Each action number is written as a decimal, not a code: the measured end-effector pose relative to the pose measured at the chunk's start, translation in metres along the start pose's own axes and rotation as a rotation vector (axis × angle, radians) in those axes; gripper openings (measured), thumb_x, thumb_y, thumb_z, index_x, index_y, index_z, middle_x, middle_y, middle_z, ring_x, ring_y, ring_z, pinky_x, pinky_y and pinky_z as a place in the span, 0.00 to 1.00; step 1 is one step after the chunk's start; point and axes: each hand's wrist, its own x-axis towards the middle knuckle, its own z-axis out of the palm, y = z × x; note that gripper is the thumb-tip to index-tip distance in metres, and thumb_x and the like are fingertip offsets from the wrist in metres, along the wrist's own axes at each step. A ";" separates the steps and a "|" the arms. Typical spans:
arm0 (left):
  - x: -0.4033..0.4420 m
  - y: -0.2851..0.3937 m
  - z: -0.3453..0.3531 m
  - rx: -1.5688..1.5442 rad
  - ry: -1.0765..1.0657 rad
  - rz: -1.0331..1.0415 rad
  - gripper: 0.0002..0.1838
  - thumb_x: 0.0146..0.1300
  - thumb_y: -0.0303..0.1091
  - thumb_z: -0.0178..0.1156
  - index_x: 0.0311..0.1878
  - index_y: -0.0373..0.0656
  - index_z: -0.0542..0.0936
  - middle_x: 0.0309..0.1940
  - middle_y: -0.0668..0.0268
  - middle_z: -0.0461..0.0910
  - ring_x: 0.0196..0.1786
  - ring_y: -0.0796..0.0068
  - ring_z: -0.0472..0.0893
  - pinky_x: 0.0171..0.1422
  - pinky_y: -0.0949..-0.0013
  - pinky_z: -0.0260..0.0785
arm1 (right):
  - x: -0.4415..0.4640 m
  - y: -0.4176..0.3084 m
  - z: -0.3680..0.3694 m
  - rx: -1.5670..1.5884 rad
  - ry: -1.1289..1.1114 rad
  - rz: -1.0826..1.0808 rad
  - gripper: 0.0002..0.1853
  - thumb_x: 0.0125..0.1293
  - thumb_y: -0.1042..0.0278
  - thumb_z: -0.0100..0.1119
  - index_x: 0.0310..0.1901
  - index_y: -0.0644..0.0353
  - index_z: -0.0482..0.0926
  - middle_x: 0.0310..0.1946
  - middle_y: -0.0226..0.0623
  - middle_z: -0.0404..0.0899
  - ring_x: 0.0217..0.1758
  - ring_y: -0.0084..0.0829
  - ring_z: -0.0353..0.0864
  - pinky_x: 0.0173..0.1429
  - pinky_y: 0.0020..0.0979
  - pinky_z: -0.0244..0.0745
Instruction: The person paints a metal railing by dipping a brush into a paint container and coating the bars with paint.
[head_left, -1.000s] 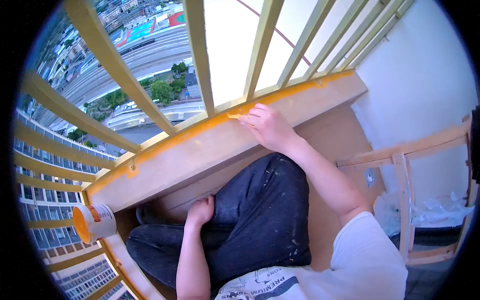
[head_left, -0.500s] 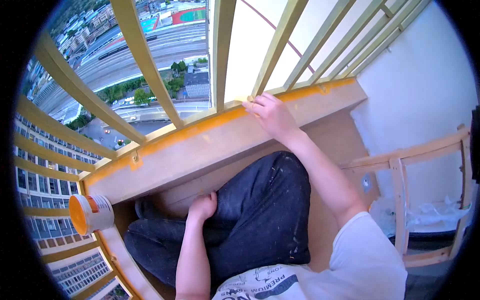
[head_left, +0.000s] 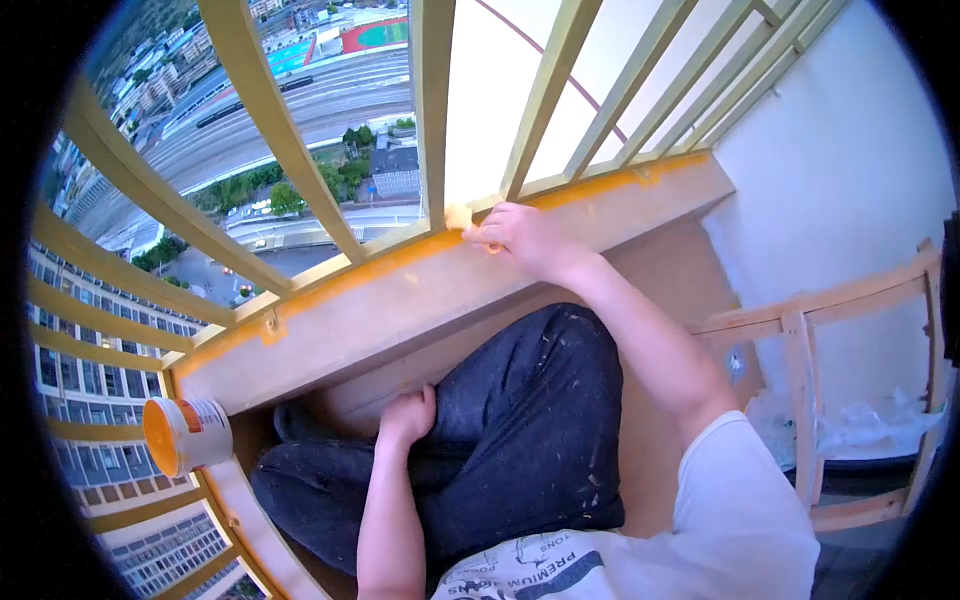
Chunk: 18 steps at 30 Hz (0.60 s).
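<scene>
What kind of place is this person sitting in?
It looks like a balcony high up in a tall building. A yellow barred railing stands on a low ledge, and through the bars you can see what look like railway tracks far below.

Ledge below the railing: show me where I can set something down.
The ledge has two bare stretches, both below the orange strip: one between the bucket and the right hand, another from that hand to the white wall. It is crowded at the bucket's corner and around the hand.
</scene>
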 end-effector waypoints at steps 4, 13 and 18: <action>-0.005 0.006 -0.004 -0.009 -0.018 -0.036 0.32 0.76 0.48 0.30 0.50 0.33 0.81 0.51 0.42 0.80 0.55 0.40 0.79 0.66 0.48 0.69 | 0.005 0.001 0.004 -0.024 0.077 -0.037 0.14 0.67 0.69 0.60 0.53 0.55 0.84 0.35 0.40 0.83 0.41 0.38 0.81 0.49 0.37 0.78; -0.004 0.012 -0.009 -0.112 0.016 -0.122 0.35 0.76 0.51 0.30 0.48 0.31 0.83 0.52 0.40 0.79 0.56 0.42 0.79 0.68 0.49 0.67 | 0.018 -0.017 0.030 0.868 0.548 0.542 0.11 0.73 0.69 0.54 0.43 0.70 0.81 0.30 0.43 0.87 0.33 0.30 0.88 0.41 0.25 0.81; -0.011 0.014 -0.016 -0.079 -0.002 -0.086 0.35 0.76 0.50 0.29 0.50 0.32 0.82 0.52 0.41 0.80 0.57 0.41 0.78 0.68 0.49 0.67 | 0.009 -0.013 0.025 0.312 0.480 0.536 0.10 0.68 0.67 0.58 0.35 0.65 0.82 0.23 0.41 0.84 0.28 0.31 0.87 0.34 0.30 0.79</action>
